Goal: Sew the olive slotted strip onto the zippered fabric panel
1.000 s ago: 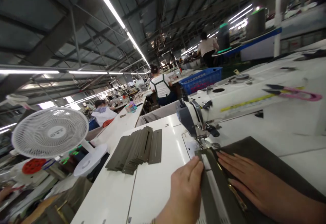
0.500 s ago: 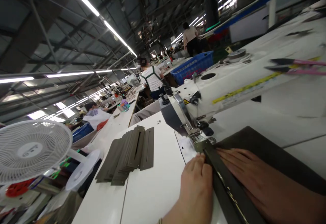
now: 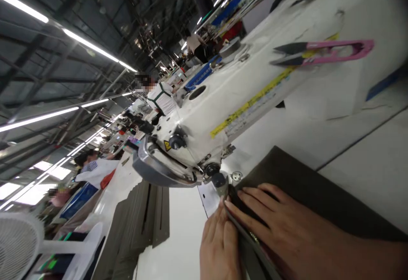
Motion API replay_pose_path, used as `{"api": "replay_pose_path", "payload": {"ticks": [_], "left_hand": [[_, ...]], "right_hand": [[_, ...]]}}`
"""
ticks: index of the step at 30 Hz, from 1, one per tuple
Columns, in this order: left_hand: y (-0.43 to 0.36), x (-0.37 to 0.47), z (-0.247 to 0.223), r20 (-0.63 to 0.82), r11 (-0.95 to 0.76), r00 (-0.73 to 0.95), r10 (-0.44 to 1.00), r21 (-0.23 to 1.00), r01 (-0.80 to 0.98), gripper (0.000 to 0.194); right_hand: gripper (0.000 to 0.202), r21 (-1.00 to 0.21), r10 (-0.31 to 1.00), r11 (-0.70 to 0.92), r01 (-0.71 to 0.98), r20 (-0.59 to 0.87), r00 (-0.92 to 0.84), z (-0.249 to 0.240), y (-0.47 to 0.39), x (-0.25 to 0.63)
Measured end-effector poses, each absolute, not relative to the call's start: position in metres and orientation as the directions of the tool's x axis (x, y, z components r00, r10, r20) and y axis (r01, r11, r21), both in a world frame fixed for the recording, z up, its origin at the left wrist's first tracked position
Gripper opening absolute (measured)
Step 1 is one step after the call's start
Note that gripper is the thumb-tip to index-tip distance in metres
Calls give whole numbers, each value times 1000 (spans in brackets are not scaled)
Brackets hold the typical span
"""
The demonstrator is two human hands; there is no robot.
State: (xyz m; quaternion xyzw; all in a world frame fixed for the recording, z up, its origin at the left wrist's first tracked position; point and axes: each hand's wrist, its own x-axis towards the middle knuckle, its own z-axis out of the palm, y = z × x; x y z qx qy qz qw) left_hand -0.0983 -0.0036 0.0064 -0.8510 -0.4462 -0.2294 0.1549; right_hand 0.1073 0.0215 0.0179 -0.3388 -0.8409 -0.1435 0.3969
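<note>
Fabric [image 3: 318,195], a dark olive-brown panel with a matte, smooth face, lies flat on the white table [image 3: 366,161] just beside the sewing machine [image 3: 223,101], its folded near edge running under the presser foot. Right hand [image 3: 280,229] rests open on it, fingers spread and pressing flat, gripping nothing. Left hand [image 3: 218,246] lies with fingers straight and together along the fold, touching the edge without clasping it.

Big factory hall, dark steel-truss roof [image 3: 105,21] with long fluorescent strips [image 3: 92,46], rows of white work tables [image 3: 350,114] running back, white fan [image 3: 19,244] bottom left, blue crate [image 3: 200,76] further down (other workers seated along the line).
</note>
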Motion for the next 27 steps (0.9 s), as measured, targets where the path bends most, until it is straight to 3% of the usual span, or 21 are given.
{"api": "replay_pose_path", "payload": {"ticks": [6, 16, 27], "left_hand": [[-9, -100, 24, 429, -562, 536, 727, -77, 823, 48], [-9, -99, 40, 351, -566, 553, 755, -76, 821, 47], [-1, -102, 32, 460, -633, 650, 604, -218, 743, 29]], "right_hand": [[57, -76, 509, 733, 676, 720, -471, 20, 18, 108], [50, -91, 520, 722, 686, 725, -451, 22, 16, 111], [31, -120, 544, 688, 716, 738, -399, 15, 17, 99]]}}
